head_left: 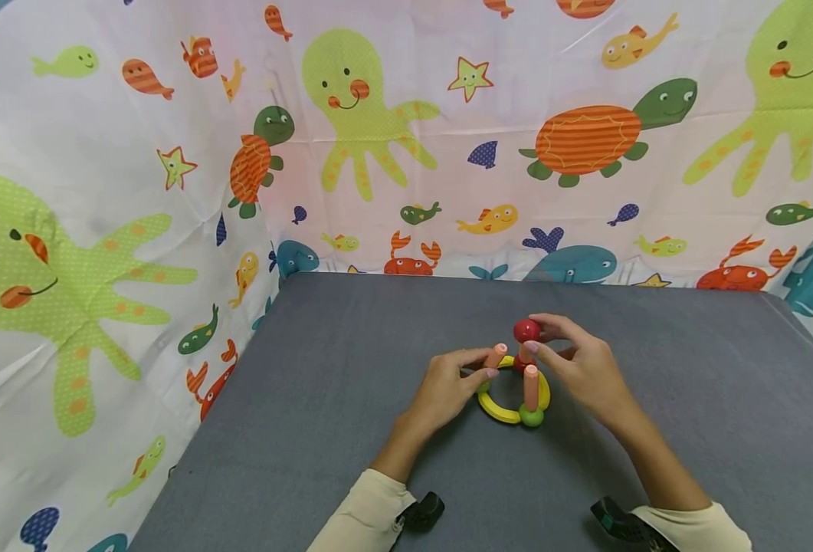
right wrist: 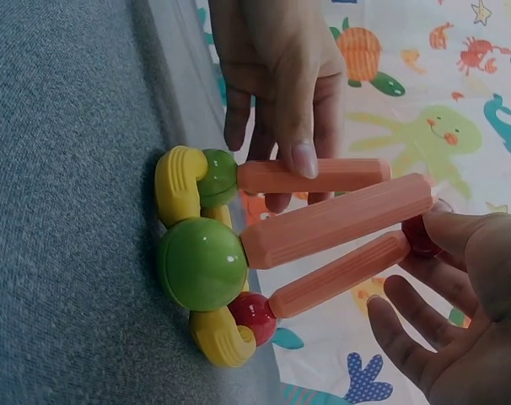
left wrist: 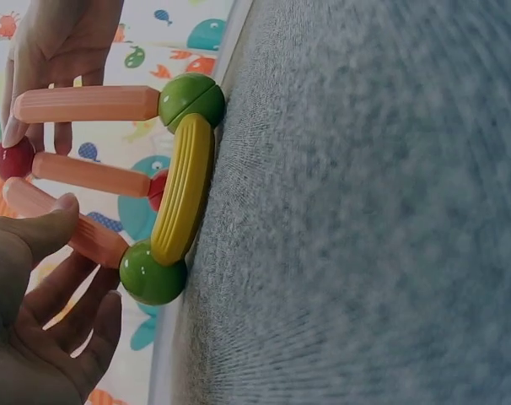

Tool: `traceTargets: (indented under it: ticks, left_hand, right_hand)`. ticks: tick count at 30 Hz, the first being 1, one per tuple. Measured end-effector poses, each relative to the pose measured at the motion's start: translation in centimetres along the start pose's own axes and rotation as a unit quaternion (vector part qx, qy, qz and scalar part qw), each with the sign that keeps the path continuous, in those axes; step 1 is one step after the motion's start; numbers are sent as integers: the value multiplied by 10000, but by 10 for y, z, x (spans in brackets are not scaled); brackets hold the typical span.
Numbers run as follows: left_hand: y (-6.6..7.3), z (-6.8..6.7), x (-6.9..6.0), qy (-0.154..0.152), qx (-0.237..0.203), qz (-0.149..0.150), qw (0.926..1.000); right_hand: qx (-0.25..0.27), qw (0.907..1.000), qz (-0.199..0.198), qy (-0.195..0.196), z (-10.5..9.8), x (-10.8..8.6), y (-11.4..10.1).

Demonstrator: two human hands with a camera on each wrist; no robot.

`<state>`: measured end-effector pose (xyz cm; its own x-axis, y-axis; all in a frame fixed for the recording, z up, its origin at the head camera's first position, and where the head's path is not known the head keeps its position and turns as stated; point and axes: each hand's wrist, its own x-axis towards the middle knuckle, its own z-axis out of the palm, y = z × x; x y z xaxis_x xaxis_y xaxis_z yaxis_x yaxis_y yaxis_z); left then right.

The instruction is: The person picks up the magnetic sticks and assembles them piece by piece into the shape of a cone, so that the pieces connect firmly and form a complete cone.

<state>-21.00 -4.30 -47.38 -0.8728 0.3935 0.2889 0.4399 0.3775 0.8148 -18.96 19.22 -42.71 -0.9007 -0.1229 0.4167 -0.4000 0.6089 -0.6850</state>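
A ring of yellow curved pieces (head_left: 499, 412) lies on the grey table, joined by two green balls and a red ball (right wrist: 254, 318). From each joining ball rises a peach-coloured ribbed rod. My left hand (head_left: 444, 389) pinches the left rod (left wrist: 97, 240), which stands on a green ball (left wrist: 153, 275). At the far side, my right hand (head_left: 591, 376) grips a second red ball (head_left: 526, 330) between thumb and fingers, at the top of the rear rod (right wrist: 340, 273). Neither hand touches the front rod (head_left: 531, 387), which stands upright on the other green ball (head_left: 532, 416).
The grey cloth-covered table (head_left: 323, 429) extends around the ring on all sides. Behind it and along the left hangs a white curtain (head_left: 392, 161) printed with sea animals. Dark wrist cameras sit at both cuffs, just above the table's near part.
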Motion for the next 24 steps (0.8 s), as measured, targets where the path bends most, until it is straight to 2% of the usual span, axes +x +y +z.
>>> traceTargets:
  ticks: [8, 24]
  left_hand:
    - [0, 4, 1, 88, 262, 93, 9996]
    - [-1, 5, 2, 160, 377, 72, 9991]
  right_hand:
    - [43, 9999, -64, -84, 3, -1, -3]
    - [161, 9996, -4, -246, 4, -3, -5]
